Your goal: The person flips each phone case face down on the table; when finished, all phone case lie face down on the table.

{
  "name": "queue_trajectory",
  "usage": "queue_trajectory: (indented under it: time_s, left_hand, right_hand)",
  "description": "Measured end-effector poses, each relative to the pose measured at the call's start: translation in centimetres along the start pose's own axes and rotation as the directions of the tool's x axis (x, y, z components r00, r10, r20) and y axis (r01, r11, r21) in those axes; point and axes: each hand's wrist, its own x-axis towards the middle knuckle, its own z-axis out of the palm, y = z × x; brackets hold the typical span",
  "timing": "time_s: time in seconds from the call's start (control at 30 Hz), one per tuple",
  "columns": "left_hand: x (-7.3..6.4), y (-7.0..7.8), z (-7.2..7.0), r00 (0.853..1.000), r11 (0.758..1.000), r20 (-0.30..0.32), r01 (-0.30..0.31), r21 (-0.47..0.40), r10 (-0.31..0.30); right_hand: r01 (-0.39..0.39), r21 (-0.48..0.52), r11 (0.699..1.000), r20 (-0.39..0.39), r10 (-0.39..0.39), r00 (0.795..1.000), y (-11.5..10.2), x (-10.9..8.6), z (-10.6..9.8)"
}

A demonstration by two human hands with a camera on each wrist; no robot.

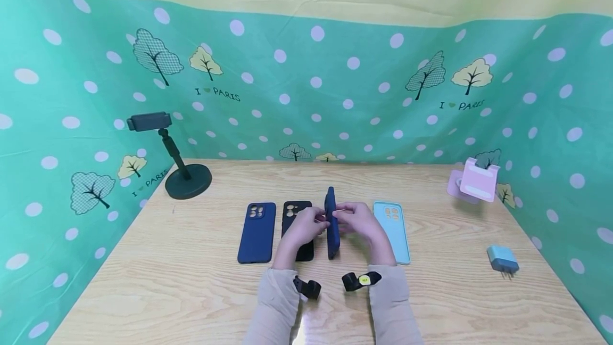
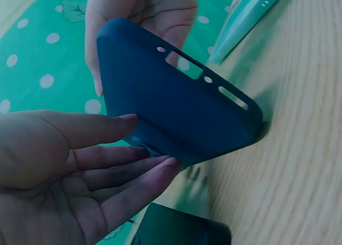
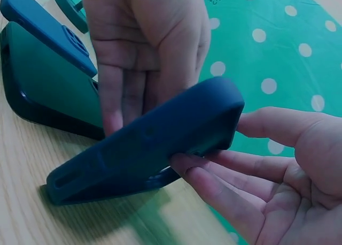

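A dark blue phone case (image 1: 332, 238) stands on its long edge over the table, held between both hands. My left hand (image 1: 305, 226) pinches it from the left, thumb and fingertips at its far part. From the other side my right hand (image 1: 356, 220) grips it with the fingertips at its edge. The left wrist view shows the cutouts along the short end of this phone case (image 2: 181, 103). A black phone case (image 1: 305, 252) lies beneath the left hand, partly covered by it. Just right of the right hand is a light blue phone case (image 1: 396, 233).
Another dark blue phone case (image 1: 257, 233) lies left of the black one. At the back left stands a black phone stand (image 1: 188, 181); at the back right, a pink phone stand (image 1: 479, 181). A blue charger plug (image 1: 503, 259) lies on the wooden table (image 1: 158, 281). A dotted curtain encloses the table.
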Motion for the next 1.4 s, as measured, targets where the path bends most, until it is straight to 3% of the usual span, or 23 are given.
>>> queue_trajectory:
  time_s: [0.27,0.87,1.07,1.4]
  left_hand:
    - [0.2,-0.2,0.4,1.0,0.999,0.025,0.014,0.032,-0.015]
    - [0.3,-0.4,0.5,0.998,0.997,-0.008,0.059,0.051,-0.059]
    - [0.1,-0.2,0.3,0.996,0.995,-0.006,0.093,0.033,-0.093]
    - [-0.3,0.0,0.1,0.995,0.993,-0.022,0.096,0.065,-0.094]
  right_hand:
    - [-0.009,-0.011,1.0,0.01,0.009,1.0,-0.2,-0.3,-0.6]
    - [-0.083,-0.04,0.996,-0.028,0.082,0.996,0.7,-1.0,-2.3]
    - [-0.114,-0.155,0.981,-0.03,0.111,0.993,1.2,-1.0,-2.4]
    - [-0.167,-0.285,0.944,-0.092,0.147,0.985,1.4,-0.9,-1.9]
